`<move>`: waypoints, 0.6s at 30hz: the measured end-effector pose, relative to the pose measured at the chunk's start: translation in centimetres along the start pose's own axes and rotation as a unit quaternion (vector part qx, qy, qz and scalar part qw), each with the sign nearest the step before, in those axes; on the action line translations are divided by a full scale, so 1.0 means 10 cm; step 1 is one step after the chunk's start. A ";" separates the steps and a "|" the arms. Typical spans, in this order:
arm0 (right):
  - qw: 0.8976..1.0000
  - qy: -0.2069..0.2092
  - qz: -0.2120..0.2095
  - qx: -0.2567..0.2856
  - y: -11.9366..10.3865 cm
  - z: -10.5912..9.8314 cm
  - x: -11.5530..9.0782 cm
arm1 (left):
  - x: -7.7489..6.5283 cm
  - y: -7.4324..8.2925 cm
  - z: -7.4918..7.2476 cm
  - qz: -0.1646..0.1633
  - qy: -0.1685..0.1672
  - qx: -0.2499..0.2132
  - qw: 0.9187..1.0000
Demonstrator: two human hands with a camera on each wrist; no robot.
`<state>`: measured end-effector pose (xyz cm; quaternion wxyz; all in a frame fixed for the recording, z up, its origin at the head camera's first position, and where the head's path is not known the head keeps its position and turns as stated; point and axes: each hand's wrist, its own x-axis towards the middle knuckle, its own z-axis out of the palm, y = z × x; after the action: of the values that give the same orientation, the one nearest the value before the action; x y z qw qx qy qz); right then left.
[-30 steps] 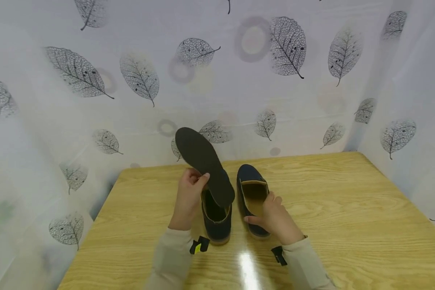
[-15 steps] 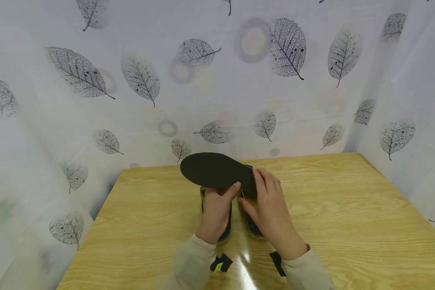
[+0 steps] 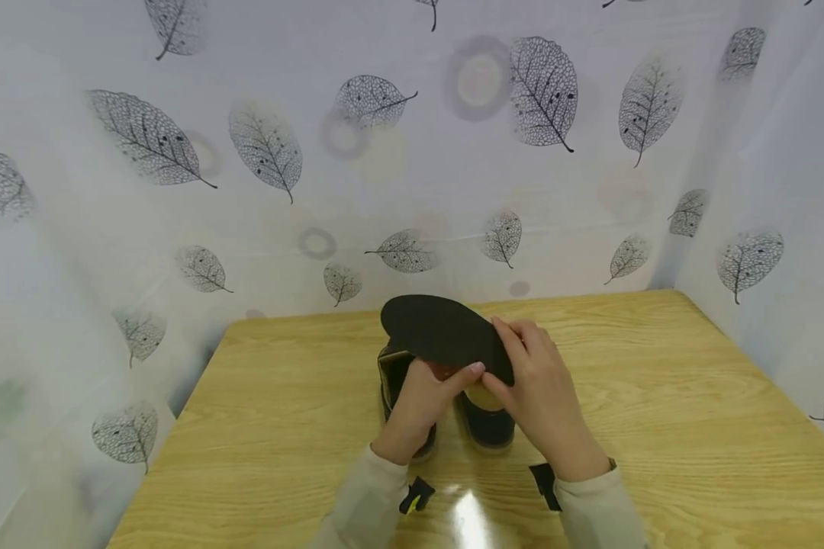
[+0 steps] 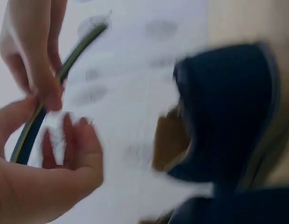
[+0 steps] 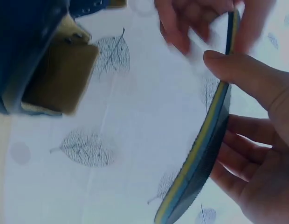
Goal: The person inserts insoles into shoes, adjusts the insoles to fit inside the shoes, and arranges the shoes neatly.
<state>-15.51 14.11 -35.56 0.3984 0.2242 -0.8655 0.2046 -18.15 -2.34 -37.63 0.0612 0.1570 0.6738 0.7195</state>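
A dark insole [image 3: 446, 328] is held up in the air above the shoes, its broad end pointing left. My left hand [image 3: 419, 408] pinches its lower edge with the thumb on top. At the insole's right end, my right hand [image 3: 542, 393] grips it between thumb and fingers. Seen edge-on in the right wrist view, the insole [image 5: 196, 154] shows a yellow and blue layered side and a slight curve. Beneath the hands stand two navy slip-on shoes, the left shoe [image 3: 390, 385] and the right shoe [image 3: 489, 428], both partly covered. A tan lining shows inside the right one.
The shoes stand on a wood-grain table [image 3: 295, 404]. Behind it hangs a pale curtain [image 3: 412, 168] with a leaf print, which also closes off both sides. Black straps hang at both wrists, near the beige sleeves [image 3: 367, 496].
My right hand has left the right shoe and taken hold of the insole's narrow end. The insole has turned from steeply tilted to sideways and shifted right, with my left hand still holding it.
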 end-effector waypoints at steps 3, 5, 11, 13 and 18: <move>1.000 0.000 0.002 -0.028 0.04 -0.06 0.00 | 0.02 0.06 -0.18 0.008 0.030 0.160 0.987; 0.999 -0.005 0.001 -0.045 0.06 -0.10 0.00 | 0.01 0.11 -0.29 0.047 0.055 0.256 0.964; 0.997 -0.048 -0.024 -0.061 0.06 -0.17 0.01 | -0.01 0.19 -0.43 0.257 0.077 0.537 0.800; 0.995 -0.066 -0.041 -0.057 0.05 -0.17 0.01 | -0.01 0.18 -0.41 0.293 0.049 0.582 0.757; 0.992 -0.089 -0.068 -0.051 0.02 -0.14 0.01 | -0.02 0.13 -0.33 0.303 -0.005 0.620 0.724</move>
<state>-14.85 15.01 -34.70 0.3433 0.2794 -0.8897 0.1116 -18.79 -5.68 -36.53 -0.2675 0.3596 0.8857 0.1211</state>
